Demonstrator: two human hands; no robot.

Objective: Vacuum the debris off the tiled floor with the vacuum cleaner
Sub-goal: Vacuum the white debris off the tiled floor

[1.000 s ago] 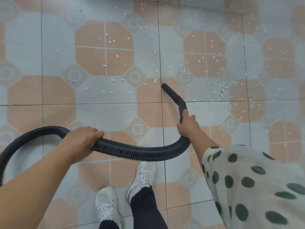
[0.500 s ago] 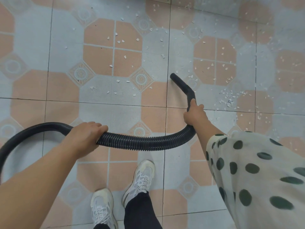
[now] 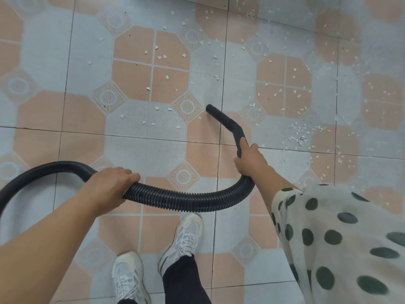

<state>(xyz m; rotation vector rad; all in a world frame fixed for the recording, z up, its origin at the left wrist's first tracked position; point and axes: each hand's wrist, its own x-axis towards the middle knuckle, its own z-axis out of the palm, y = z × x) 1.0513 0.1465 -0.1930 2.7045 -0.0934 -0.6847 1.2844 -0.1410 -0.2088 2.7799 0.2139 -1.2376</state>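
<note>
I count two hands, one hose, one rigid tube at its end and two shoes. The debris (image 3: 166,77) is small white scraps, too many and too small for me to count. They lie spread over the tiled floor (image 3: 149,148) above and to the right of the tube. One denser heap (image 3: 300,137) sits to the right of the tube's bend, apart from it.

The black corrugated vacuum hose (image 3: 188,199) comes in from the left edge and arches up. It then sags in a shallow curve between my hands and rises to the right. There it joins the smooth bent nozzle tube (image 3: 229,123). The tube's open mouth points up and to the left, low over the floor just right of a sunburst-patterned tile. I cannot tell whether the mouth touches the floor. A few scraps lie just to its left.

My left hand (image 3: 111,187) has a closed grip on the hose, palm down. Its fingers wrap over the top of the ribs where the arch comes down. My right hand (image 3: 249,160) has a closed grip on the lower end of the nozzle tube, where the ribbed hose joins it. The thumb lies up along the tube and the fingers curl round the far side.

Below the hose stand two white sneakers, the right sneaker (image 3: 188,235) ahead of the left sneaker (image 3: 129,279). A dark trouser leg (image 3: 184,279) comes down to the right one. A loose cream sleeve (image 3: 341,238) with dark green dots covers my right arm from the forearm back.
</note>
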